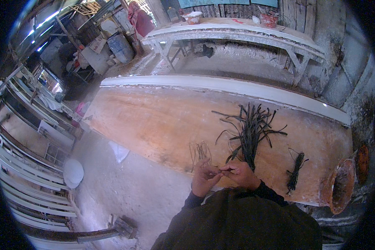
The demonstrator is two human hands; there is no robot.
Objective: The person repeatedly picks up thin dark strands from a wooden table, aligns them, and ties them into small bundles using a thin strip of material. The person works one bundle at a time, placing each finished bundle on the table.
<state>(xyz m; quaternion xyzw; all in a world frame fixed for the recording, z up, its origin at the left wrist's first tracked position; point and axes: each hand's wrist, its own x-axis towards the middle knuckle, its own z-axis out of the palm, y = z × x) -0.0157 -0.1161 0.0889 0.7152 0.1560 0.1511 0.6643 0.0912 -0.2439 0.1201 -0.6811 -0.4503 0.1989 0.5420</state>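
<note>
My left hand [205,177] and my right hand [241,174] meet at the near edge of a wooden table [154,121], fingertips pinched together. Whatever they hold between them is too small to make out. A large bundle of dark, flat strips [251,129] fans out over the tabletop beyond my right hand, which hides part of its near end. Several thin, light-coloured wires or strands [201,151] lie just past my left hand. Farther right on the board rests a smaller bundle of dark, thin strands [296,171].
A long white moulding [221,86] runs along the table's far edge. Behind stands a white bench [233,29] with a bowl [192,17] and a red bucket [269,20]. An orange-brown, round-mouthed container [341,185] sits at the right end. White slats [33,189] are racked at left.
</note>
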